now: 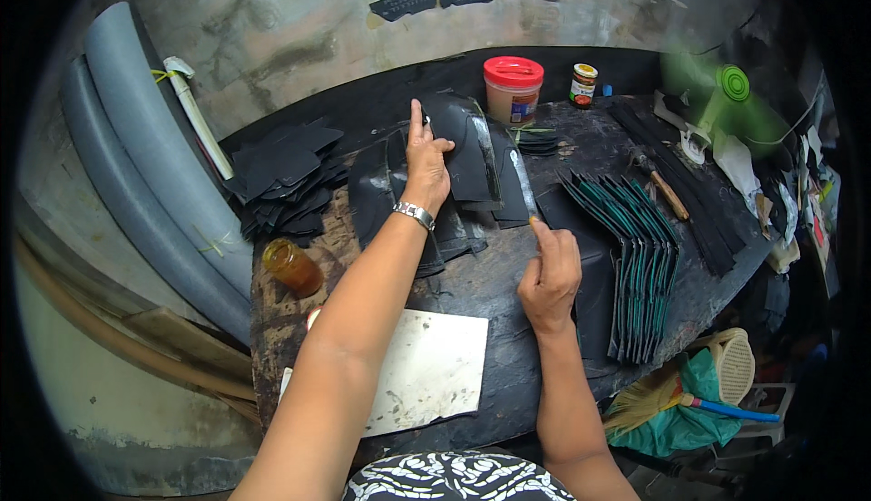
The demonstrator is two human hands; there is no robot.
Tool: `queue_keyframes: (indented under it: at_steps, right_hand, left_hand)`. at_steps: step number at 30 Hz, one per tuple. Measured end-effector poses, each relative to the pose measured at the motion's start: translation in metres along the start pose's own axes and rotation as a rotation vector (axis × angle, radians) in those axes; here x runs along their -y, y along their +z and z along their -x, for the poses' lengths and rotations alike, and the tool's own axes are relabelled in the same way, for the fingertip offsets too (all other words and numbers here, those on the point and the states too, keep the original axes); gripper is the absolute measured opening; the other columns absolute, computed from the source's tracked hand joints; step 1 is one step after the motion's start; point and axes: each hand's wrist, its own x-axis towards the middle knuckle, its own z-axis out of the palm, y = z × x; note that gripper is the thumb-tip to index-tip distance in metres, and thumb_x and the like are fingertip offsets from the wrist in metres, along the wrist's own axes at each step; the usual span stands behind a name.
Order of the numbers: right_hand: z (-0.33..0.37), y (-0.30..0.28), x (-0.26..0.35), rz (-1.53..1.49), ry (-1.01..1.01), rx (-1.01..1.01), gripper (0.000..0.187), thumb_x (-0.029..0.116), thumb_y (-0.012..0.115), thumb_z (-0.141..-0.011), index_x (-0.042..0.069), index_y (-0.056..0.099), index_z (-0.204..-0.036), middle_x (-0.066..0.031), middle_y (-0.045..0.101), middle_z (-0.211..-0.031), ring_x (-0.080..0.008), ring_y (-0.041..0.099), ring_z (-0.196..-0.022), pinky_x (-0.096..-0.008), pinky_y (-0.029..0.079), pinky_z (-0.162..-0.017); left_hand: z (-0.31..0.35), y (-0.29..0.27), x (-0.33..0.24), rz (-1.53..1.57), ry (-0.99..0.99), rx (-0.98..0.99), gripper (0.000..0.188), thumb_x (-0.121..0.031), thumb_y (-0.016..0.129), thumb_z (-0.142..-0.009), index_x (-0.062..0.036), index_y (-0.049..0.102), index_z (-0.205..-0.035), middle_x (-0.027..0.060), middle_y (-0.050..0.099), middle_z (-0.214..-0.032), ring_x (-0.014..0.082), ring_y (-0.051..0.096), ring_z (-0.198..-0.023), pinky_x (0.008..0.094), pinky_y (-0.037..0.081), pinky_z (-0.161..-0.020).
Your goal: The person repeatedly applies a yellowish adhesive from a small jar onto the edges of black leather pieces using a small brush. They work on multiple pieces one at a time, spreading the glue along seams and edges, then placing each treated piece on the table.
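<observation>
While left hand point(425, 161) pins 1 black piece point(472, 142), right hand point(549, 274) holds 1 knife point(523, 185)

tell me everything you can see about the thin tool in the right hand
The thin tool is a slender, flat, greyish blade or brush, metal by the look of it. The right hand pinches its lower end between the fingertips, and it slants up and left. Its far tip lies on the black leather pieces that the left hand presses down on the dark worktable.
</observation>
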Motion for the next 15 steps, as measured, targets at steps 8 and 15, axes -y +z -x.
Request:
queue_keyframes:
  at_steps: [8,15]
  right_hand:
    - [0.001,0.001,0.006,-0.01,0.022,0.025,0.053,-0.011,0.053,-0.065,-0.003,0.064,-0.116,-0.0137,0.052,-0.08,-0.0306,0.054,-0.071,-0.0406,0.046,-0.064]
    - [0.0,0.002,0.011,-0.055,-0.007,0.012,0.052,-0.011,0.051,-0.067,-0.003,0.063,-0.117,-0.0144,0.053,-0.08,-0.0309,0.054,-0.069,-0.0419,0.046,-0.065]
  left_hand:
    - [-0.001,0.001,0.058,-0.116,-0.1,-0.145,0.103,0.023,0.039,-0.073,-0.0209,0.007,-0.161,0.0265,-0.002,-0.164,0.0292,0.014,-0.152,0.0212,0.045,-0.084]
    - [0.008,0.001,0.06,-0.654,0.01,-0.188,0.085,0.012,0.044,-0.075,-0.005,0.023,-0.156,0.0299,0.022,-0.158,0.0351,0.041,-0.136,0.036,0.034,-0.112]
